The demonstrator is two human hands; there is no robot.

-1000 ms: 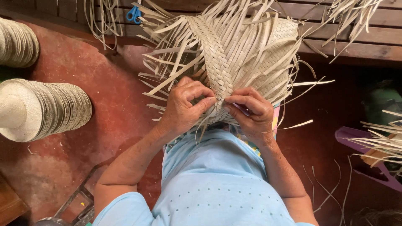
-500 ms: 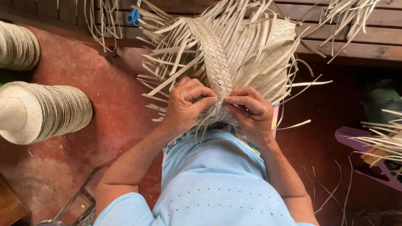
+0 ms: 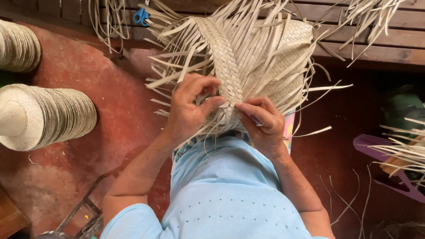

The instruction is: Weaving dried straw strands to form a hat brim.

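Red-painted concrete floor (image 3: 124, 115) fills the ground of our view, bounded along its far edge by a dark wooden bench (image 3: 367, 48). We hold a half-woven palm-leaf piece (image 3: 248, 57) over our lap, its far part lying against the bench's near edge and its loose strips fanning outward on every side.

Set against the views of a moment ago, very little has shifted: the weave lies in the same spot and both hands remain at its near edge. Only the fingers have crept slightly along the strips, which we read as slow, strip-by-strip plaiting with the near edge not yet closed.

Our left hand (image 3: 190, 108) is curled, thumb and forefinger pinching a strip at the near edge. Our right hand (image 3: 261, 121) mirrors it, its fingers pressed together on neighbouring strips; we cannot tell exactly which strip each fingertip grips.

Counted items:
- one woven piece in hand;
- two stacks of finished straw hats at the floor's left edge, a near stack (image 3: 40, 115) lying on its side and a far stack (image 3: 17, 44), partly cropped;
- one pair of blue-handled scissors (image 3: 141, 15) on the bench;
- one purple plastic stool (image 3: 389, 168) at the right edge, with a bundle of loose strips (image 3: 403, 152) across it.
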